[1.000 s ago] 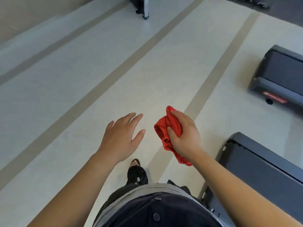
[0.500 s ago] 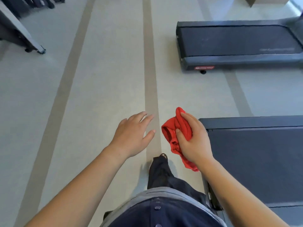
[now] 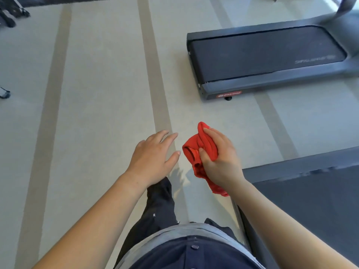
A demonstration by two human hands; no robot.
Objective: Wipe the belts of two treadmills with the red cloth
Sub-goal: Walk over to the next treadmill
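Observation:
My right hand [image 3: 219, 158] grips a bunched red cloth [image 3: 196, 152] in mid-air above the floor, a tail of it hanging below my wrist. My left hand [image 3: 153, 154] hovers just left of the cloth with fingers spread and relaxed, holding nothing. A dark treadmill [image 3: 268, 55] lies at the upper right, its black belt fully visible and its rear end toward the middle. The rear corner of a nearer treadmill [image 3: 310, 191] fills the lower right, right beside my right forearm.
Pale floor [image 3: 97, 94] with darker stripes stretches across the left and middle. Black equipment feet [image 3: 11, 14] stand at the top left corner. My dark trouser leg [image 3: 161, 206] and shirt show at the bottom.
The view has swung right: both treadmills have come into fuller view and closer. Both hands keep the same pose, the right one still holding the cloth.

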